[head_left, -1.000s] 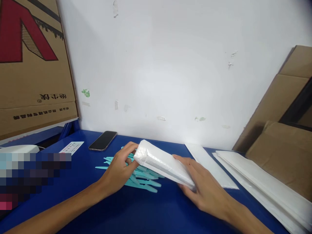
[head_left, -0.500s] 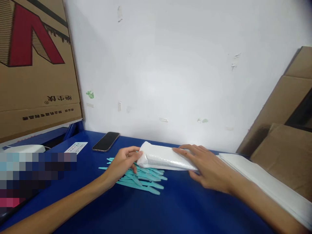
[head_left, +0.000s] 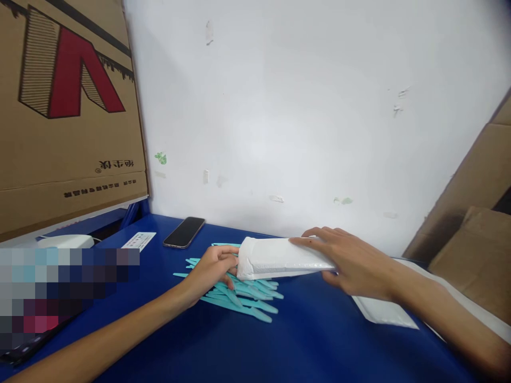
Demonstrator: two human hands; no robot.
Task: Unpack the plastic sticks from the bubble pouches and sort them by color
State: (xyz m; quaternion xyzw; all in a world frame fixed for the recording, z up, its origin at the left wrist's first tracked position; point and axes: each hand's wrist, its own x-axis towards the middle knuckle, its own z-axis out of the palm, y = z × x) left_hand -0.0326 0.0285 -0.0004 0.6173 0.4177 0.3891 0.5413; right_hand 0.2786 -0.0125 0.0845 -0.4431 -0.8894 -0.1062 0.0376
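Desk (head_left: pixel 311 335): blue, being partly covered by green-blue sticks (head_left: pixel 255 309).
Packet (head_left: pixel 275 255): white, being held over some of the sticks.
Left hand (head_left: pixel 213 268): one end is being pinched by bent, nearly closed fingers.
Right hand (head_left: pixel 343 263): the other end is being gripped between thumb and fingers, opened to its width.
Phone (head_left: pixel 184 232): being seen beyond the left hand.

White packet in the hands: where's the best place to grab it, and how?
Probably the right end of the white packet, coming from the right: fingers over the top, thumb at the near edge, like the right hand. It's long and narrow, so one hand spans it there. The left hand is at the other end, by the teal pieces.
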